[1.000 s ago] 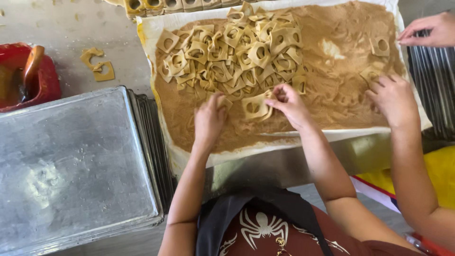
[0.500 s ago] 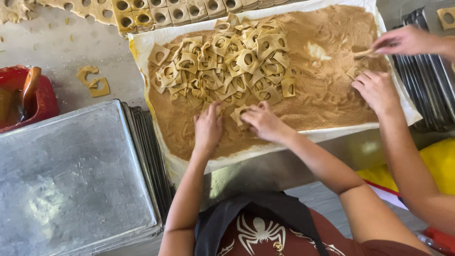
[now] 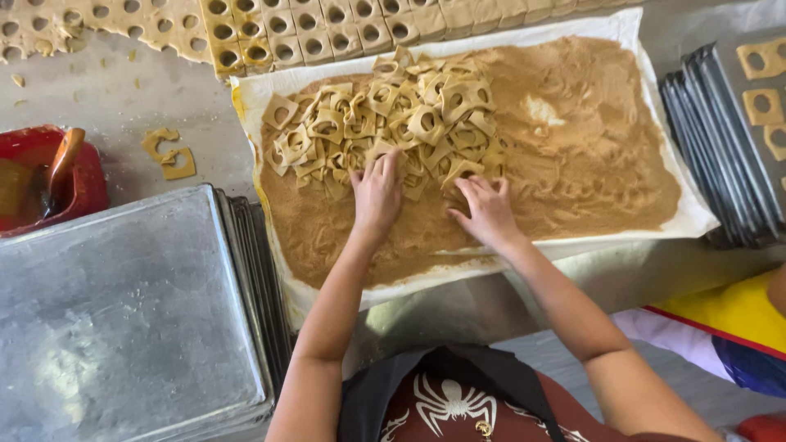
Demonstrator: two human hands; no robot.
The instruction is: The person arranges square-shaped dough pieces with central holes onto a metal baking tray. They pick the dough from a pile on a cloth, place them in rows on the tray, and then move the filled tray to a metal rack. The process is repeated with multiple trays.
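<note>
Two hands down on the white sheet (image 3: 663, 176) covered in brown powder (image 3: 589, 164), both palm-down at the lower edge of the heap of square dough cutouts with round holes (image 3: 385, 123). Left hand (image 3: 377, 192): fingers spread and flat, tips resting on the cutouts at the heap's 6 o'clock edge; nothing pinched or lifted that I can see. Right hand (image 3: 487, 213): fingers splayed, slightly curled, tips touching cutouts at the heap's 5 o'clock corner, palm over the powder; whether it grips a piece, cannot tell. Heap sits on the sheet's left half, pieces overlapping, dusted brown; right half is powder only, with one pale patch. At 12 o'clock from the heap, just beyond the sheet edge, a sheet of rolled dough cut into holed squares (image 3: 327, 33) runs along the table. At 9 o'clock from the hands, a stack of metal baking trays (image 3: 123, 311), top one bare, just beside the sheet. Past that, far 9–10 o'clock, a red tub (image 3: 90, 176) with a wooden-handled tool (image 3: 64, 160) in it; two loose dough scraps (image 3: 170, 154) lie between tub and sheet. At 3 o'clock, a second tray stack (image 3: 720, 139), with a few holed squares (image 3: 761, 82) laid on top.
</note>
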